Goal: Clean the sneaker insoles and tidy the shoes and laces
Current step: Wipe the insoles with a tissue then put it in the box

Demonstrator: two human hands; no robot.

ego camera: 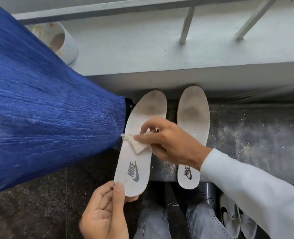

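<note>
Two white insoles with a dark logo at the heel lie side by side on a dark speckled ledge [256, 135]. My left hand [106, 211] pinches the heel of the left insole [139, 163] between thumb and fingers. My right hand [170, 142] presses a small white cloth [137, 144] onto the middle of that insole. The right insole [192, 116] lies flat, its toe area grey with dirt, partly covered by my right wrist. A white sneaker [232, 219] with a dark logo stands on the floor at the lower right.
A blue pleated curtain [44, 109] hangs at the left, touching the left insole's edge. A stained white pot [61, 40] stands on the pale sill [142, 49] behind. Grey railing bars [185, 25] rise from the sill. My jeans-clad legs [177, 219] are below.
</note>
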